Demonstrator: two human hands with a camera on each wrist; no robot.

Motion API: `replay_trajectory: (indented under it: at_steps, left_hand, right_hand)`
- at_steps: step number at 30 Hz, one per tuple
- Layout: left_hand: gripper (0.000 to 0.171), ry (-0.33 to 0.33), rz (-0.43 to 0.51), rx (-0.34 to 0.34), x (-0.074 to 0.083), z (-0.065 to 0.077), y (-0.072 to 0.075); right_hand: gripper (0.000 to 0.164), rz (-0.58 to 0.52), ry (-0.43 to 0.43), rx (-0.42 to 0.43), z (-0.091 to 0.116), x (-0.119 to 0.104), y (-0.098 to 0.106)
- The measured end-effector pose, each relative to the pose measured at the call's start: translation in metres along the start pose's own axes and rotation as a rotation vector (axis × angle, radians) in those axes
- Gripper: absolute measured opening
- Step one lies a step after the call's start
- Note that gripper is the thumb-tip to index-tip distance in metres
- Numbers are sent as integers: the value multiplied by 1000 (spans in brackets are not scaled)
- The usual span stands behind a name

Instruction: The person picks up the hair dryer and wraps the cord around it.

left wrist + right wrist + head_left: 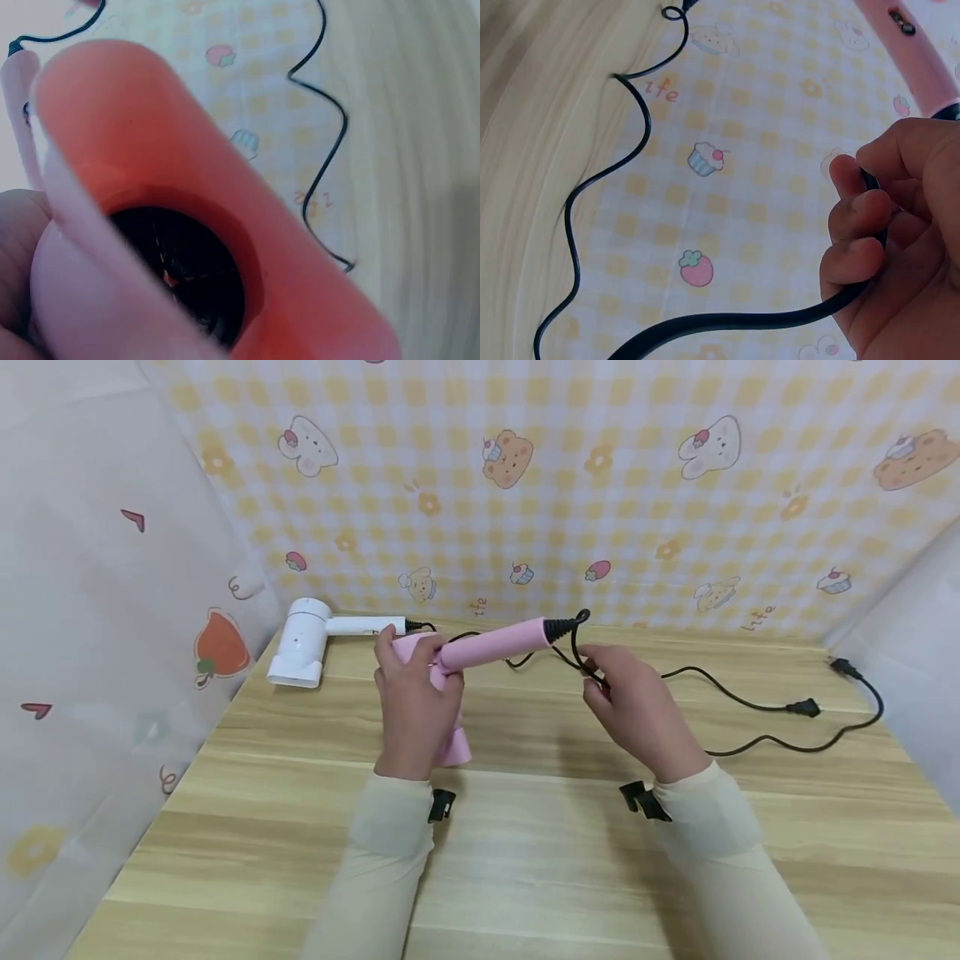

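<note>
A pink hair dryer is held up by my left hand, whose fingers wrap its head. Its handle points right and slightly up, ending in a black ribbed cord sleeve. In the left wrist view the wide nozzle faces the camera, with a dark grille inside. My right hand holds the dryer's black cord in curled fingers, just right of the handle's end. A white hair dryer lies behind and left of my left hand, its handle pointing right.
On the wooden table, black cords run off to the right. One plug lies right of my right hand, another plug near the back right corner. A patterned cloth wall closes off the back, and plain cloth the sides.
</note>
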State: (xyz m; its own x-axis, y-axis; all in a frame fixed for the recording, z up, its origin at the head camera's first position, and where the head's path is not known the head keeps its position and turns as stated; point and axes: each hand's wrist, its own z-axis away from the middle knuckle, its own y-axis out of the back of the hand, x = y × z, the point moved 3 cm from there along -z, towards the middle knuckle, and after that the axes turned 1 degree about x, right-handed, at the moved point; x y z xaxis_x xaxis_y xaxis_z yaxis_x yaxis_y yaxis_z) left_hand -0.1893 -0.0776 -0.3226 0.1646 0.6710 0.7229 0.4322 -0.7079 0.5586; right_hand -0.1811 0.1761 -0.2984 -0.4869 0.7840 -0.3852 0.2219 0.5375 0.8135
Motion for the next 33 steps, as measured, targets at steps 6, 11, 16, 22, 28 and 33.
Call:
replay_trajectory:
  at_steps: [6,11,16,22,28,33]
  left_hand:
    - [34,20,-43,-38,0,5,-6]
    - [32,-15,-63,-30,2,8,-6]
    - [31,-32,-90,6,3,9,-5]
    - [31,5,-99,29,8,11,-4]
    - [33,-10,-102,29,11,15,-5]
    - [32,-31,-106,24,11,16,-10]
  right_hand:
    - [35,49,130,10,3,-10,-9]
    - [38,57,219,24,8,-20,-9]
    - [34,74,298,50,11,-30,2]
    - [27,57,357,85,6,-36,14]
    - [23,46,337,87,5,-37,23]
    - [20,57,337,136,-2,-39,32]
